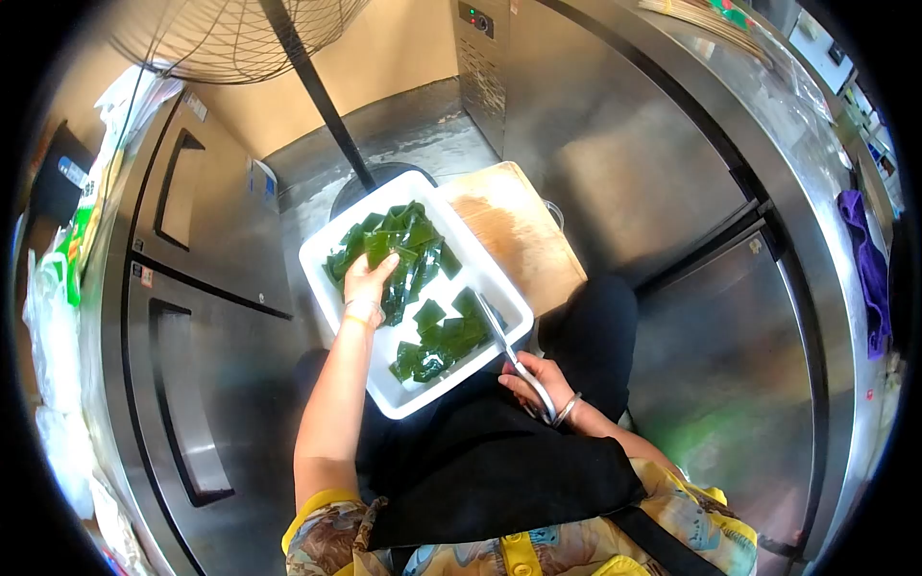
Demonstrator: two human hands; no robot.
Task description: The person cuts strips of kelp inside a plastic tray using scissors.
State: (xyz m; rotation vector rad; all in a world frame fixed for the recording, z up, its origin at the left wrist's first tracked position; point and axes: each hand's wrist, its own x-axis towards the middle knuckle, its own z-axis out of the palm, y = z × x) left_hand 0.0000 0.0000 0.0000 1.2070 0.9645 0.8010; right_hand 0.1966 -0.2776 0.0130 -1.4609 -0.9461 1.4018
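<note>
A white plastic tray (509, 288) rests over my lap with shiny dark green kelp in it. My left hand (365, 285) is closed on a piece of kelp (389, 248) at the upper left part of the tray, thumb on top. More long and folded kelp lies around those fingers. Smaller squarish kelp pieces (444, 338) are spread at the tray's lower right end. My right hand (534, 382), just outside the tray's right corner, grips the handles of metal scissors (509, 350). Their blades reach over the rim above the small pieces, apart from the kelp in my left hand.
A wooden board (509, 226) lies beyond the tray. A fan's black pole (322, 96) and wire cage (230, 43) stand behind it. Stainless steel cabinets (624, 144) rise close on the right, and steel doors (206, 288) on the left. A purple cloth (858, 254) hangs at far right.
</note>
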